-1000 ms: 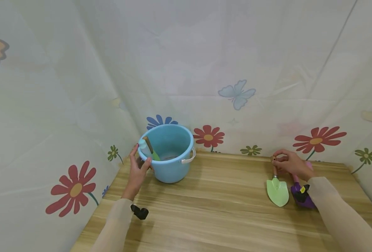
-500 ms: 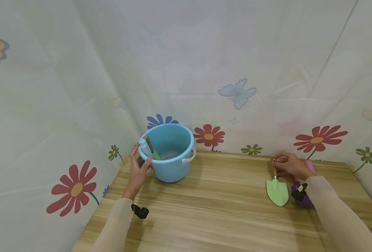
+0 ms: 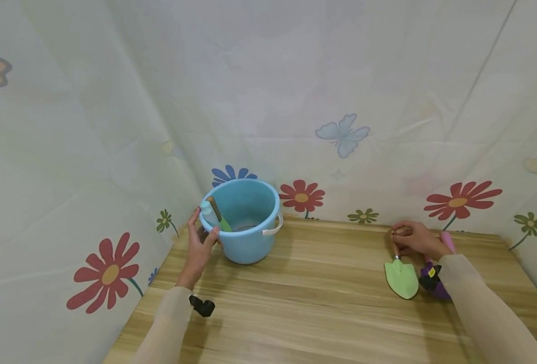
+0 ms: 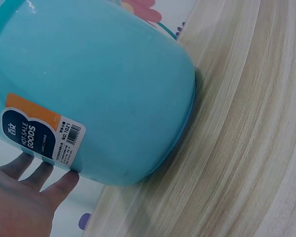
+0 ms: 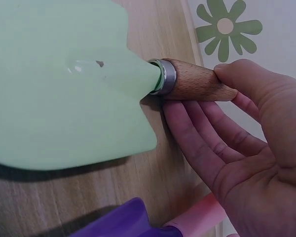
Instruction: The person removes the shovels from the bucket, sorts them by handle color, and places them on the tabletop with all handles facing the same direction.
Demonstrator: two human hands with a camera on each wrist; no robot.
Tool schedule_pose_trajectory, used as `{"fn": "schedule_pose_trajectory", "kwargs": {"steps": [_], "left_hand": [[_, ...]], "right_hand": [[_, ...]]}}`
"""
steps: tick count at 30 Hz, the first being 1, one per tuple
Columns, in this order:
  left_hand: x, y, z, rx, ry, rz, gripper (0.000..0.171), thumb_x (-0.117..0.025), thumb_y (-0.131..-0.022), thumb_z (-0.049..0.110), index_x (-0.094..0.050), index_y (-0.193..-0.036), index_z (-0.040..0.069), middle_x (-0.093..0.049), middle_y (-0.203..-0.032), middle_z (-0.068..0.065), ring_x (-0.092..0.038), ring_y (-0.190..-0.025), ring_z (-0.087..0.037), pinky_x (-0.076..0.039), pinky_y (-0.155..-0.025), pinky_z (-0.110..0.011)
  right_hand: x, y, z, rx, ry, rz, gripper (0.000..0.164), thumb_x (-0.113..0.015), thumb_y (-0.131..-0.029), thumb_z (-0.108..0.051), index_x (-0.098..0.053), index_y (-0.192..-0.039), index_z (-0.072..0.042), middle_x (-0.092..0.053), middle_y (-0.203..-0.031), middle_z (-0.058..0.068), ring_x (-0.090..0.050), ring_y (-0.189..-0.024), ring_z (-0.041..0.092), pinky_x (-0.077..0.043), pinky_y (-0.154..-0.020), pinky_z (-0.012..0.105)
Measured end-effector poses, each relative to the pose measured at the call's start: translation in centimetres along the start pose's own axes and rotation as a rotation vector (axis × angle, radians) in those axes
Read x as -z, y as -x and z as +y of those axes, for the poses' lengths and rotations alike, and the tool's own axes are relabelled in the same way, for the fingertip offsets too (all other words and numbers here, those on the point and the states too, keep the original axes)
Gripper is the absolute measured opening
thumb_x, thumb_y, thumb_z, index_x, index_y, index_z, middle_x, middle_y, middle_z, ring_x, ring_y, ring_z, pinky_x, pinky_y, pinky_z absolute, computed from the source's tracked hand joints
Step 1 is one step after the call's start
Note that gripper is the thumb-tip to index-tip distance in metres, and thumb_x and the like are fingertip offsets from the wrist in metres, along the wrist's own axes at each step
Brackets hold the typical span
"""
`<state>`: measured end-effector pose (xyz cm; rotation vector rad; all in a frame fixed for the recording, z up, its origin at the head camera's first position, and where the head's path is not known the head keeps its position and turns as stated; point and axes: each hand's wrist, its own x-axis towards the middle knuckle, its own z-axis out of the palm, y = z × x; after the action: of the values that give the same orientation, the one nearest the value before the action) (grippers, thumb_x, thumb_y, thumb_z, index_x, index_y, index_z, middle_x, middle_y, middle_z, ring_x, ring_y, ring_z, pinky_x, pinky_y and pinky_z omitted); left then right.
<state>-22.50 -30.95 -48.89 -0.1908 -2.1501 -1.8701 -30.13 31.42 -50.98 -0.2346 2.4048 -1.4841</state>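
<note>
A light green trowel (image 3: 402, 279) with a wooden handle is at the right of the table. My right hand (image 3: 416, 238) pinches that handle, thumb on top and fingers beneath, as the right wrist view shows. Beside it lies a purple shovel (image 5: 116, 222) with a pink handle, partly hidden by my wrist in the head view. My left hand (image 3: 200, 251) rests against the left side of a light blue bucket (image 3: 250, 247), fingertips touching its outer wall near the label (image 4: 42, 129). Inside the bucket lean a wooden-handled green tool (image 3: 214, 208) and a light blue handle (image 3: 209, 215).
The bucket's white carry handle (image 3: 274, 227) hangs on its right side. Wood-grain tabletop (image 3: 313, 298) stretches between the bucket and the trowel. A printed cloth (image 3: 268, 101) with flowers and butterflies stands behind the table and at its sides.
My right hand has shifted slightly with the trowel's handle, and the green blade has turned a little. The left hand and the bucket stay in place.
</note>
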Motion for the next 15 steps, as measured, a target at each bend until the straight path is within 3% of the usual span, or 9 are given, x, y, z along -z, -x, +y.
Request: {"fn": "schedule_pose_trajectory", "kwargs": {"steps": [5,11,15], "left_hand": [[-0.1,0.3,1.2,0.008,0.019,-0.018,0.080,-0.057,-0.105,0.018,-0.003,-0.164,0.024,-0.022,-0.163,-0.024,-0.029,-0.149,-0.040,-0.036,-0.112,-0.059],[-0.1,0.1,0.0,-0.009,0.022,-0.013,0.077,-0.055,-0.107,0.020,-0.005,-0.163,0.035,-0.024,-0.163,-0.019,-0.033,-0.148,-0.034,-0.040,-0.110,-0.051],[-0.1,0.1,-0.1,-0.024,0.036,-0.019,0.077,-0.055,-0.107,0.020,-0.005,-0.163,0.035,-0.025,-0.162,-0.020,-0.034,-0.147,-0.034,-0.045,-0.107,-0.038]], "right_hand": [[0.1,-0.1,0.1,-0.009,0.006,0.002,0.045,-0.066,-0.102,-0.010,-0.047,-0.137,0.011,-0.068,-0.107,0.019,-0.070,-0.084,0.027,-0.062,-0.072,0.044],[0.0,-0.1,0.1,-0.006,0.009,0.012,0.044,-0.066,-0.102,-0.012,-0.048,-0.136,0.009,-0.069,-0.109,0.020,-0.071,-0.083,0.027,-0.062,-0.072,0.042],[-0.2,0.3,-0.2,0.003,-0.002,0.011,0.044,-0.064,-0.103,-0.011,-0.047,-0.136,0.011,-0.069,-0.108,0.021,-0.071,-0.082,0.027,-0.062,-0.071,0.043]]}}
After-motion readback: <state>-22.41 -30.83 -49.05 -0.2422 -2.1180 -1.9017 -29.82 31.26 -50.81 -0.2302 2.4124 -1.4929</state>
